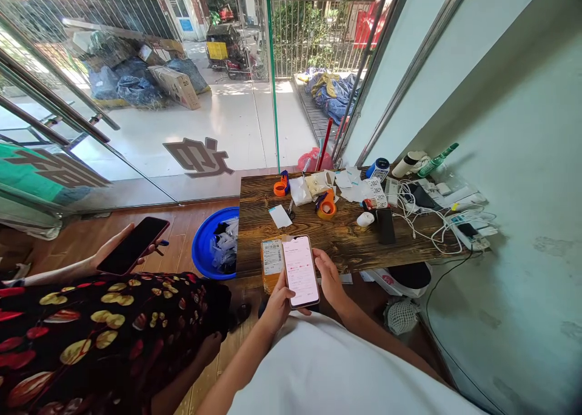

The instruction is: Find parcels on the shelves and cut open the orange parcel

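A smartphone (301, 272) with a lit white-and-pink screen is held upright in front of my white shirt, at the front edge of the wooden table. My left hand (278, 303) is closed around its lower left side, the thumb on the screen's edge. At the phone's right edge are the curled fingers of my right hand (331, 280), closed on that side; their tips are partly hidden. Just left of the phone, an orange-brown parcel (271, 260) with a white printed label lies partly behind it and my left hand.
On the wooden table (254, 191) are tape dispensers (326, 206), scissors (290, 209), papers, a dark phone (385, 226) and tangled white cables (411, 221). A blue basin (200, 245) stands left. Beside me, another person's hand (109, 245) holds a phone. Glass doors are ahead.
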Motion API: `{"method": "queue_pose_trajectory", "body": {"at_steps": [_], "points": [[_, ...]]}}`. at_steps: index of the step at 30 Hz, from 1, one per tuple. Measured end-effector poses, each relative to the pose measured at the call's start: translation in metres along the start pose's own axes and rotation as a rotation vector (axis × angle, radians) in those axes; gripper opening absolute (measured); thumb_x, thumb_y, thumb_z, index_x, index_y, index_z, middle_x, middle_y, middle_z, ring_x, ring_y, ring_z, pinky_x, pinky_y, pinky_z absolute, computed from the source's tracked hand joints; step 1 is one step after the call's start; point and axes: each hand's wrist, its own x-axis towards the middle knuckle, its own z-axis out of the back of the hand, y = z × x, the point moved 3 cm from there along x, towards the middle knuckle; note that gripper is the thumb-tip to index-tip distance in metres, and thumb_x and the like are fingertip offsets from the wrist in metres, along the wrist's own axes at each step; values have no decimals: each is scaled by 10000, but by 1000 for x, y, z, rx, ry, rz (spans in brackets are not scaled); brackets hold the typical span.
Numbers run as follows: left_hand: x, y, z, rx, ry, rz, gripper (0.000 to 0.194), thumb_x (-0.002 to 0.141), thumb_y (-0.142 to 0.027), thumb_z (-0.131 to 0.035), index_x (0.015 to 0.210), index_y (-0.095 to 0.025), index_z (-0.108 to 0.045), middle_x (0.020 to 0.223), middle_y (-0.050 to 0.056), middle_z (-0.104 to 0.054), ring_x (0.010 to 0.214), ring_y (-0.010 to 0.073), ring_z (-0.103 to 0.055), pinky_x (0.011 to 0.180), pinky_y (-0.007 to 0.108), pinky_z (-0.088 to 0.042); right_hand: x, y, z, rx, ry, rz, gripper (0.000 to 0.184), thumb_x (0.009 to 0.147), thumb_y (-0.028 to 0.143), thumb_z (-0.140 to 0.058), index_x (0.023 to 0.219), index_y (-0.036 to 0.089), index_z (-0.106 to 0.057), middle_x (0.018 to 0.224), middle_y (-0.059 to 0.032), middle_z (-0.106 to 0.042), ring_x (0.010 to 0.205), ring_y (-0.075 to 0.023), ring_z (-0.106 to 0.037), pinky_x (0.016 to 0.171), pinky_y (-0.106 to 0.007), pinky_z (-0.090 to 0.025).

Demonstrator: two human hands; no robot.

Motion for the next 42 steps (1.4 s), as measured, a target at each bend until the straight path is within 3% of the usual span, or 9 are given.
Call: {"method": "queue_pose_trajectory", "body": {"at_steps": [5, 9, 13, 19, 26, 33, 42], "points": [[0, -1, -1, 20, -10, 16, 923, 657, -91, -462, 1482, -379, -162, 1382, 72, -438, 947, 257, -605, 587, 349, -595, 12, -4, -6, 162, 29, -162, 243, 862, 411, -501, 971, 236, -628, 894, -18, -680, 792, -216, -606, 652, -304, -453], [-1, -2, -2, 42, -7, 19, 918, 665, -95, -460, 1482, -387, -159, 1387, 67, -431, 942, 245, -599, 575, 318, -588, 13, -5, -6, 170, 37, -156, 238, 834, 415, -533, 930, 220, -629, 860, -19, -677, 724, -198, -593, 621, -293, -443], [-1, -2, -3, 100, -20, 31, 919, 667, -99, -472, 1482, -390, -163, 1379, 59, -439, 956, 241, -583, 605, 318, -585, 19, -2, -9, 147, 16, -148, 244, 799, 418, -601, 941, 219, -596, 899, -24, -667, 775, -198, -593, 663, -295, -462], [-2, 4, 0, 299, -43, 34, 859, 686, -116, -501, 1471, -357, -248, 1403, 33, -421, 1074, 269, -515, 682, 300, -578, 33, 9, -12, 43, -132, -120, 434, 643, 389, -784, 979, 232, -558, 842, -4, -644, 714, -177, -578, 657, -292, -457], [0, 8, 6, 132, -5, 25, 865, 686, -141, -465, 1480, -351, -194, 1363, 72, -460, 979, 258, -580, 620, 336, -586, 31, 0, -18, 385, -73, -253, 197, 793, 424, -538, 846, 234, -538, 722, 30, -640, 639, -173, -578, 597, -280, -424], [0, 4, -1, 63, -25, 0, 831, 662, -159, -464, 1459, -288, -264, 1325, 104, -495, 977, 272, -595, 569, 332, -591, 30, 3, -21, 405, -29, -249, 133, 783, 341, -516, 849, 227, -532, 691, 28, -648, 686, -195, -612, 612, -289, -441], [-4, 3, -4, 40, -6, 10, 821, 677, -174, -455, 1460, -326, -259, 1356, 98, -466, 945, 278, -614, 514, 317, -580, 20, 8, -15, 324, 69, -204, 207, 802, 355, -499, 906, 203, -593, 790, -3, -672, 689, -189, -598, 590, -286, -422]]}}
